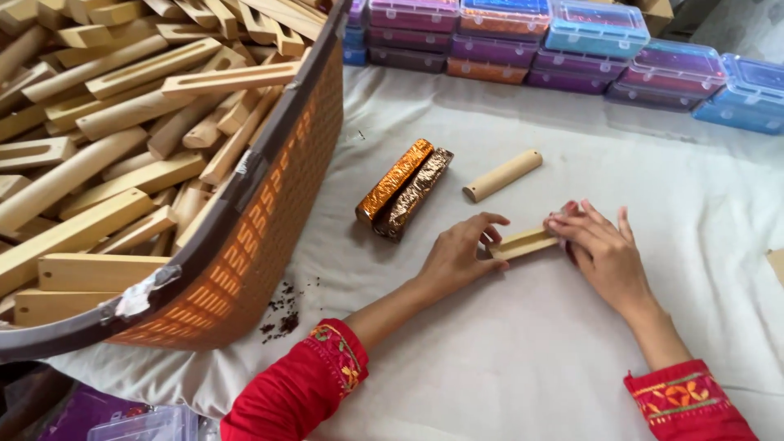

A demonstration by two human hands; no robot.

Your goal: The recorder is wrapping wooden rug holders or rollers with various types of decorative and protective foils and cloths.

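My left hand (459, 255) and my right hand (600, 249) together hold a short pale wooden stick (524, 242) low over the white cloth, one hand at each end. Both wrists wear red embroidered sleeves. Just beyond the hands lies a rounded wooden piece (503, 175) on the cloth. Left of it lie two foil-wrapped bars side by side, an orange one (395, 179) and a brown one (415, 193).
A large brown woven basket (245, 245) heaped with several wooden sticks (122, 122) fills the left side. Stacked coloured plastic boxes (572, 41) line the far edge of the white cloth (531, 343). Dark crumbs (282, 314) lie by the basket's base.
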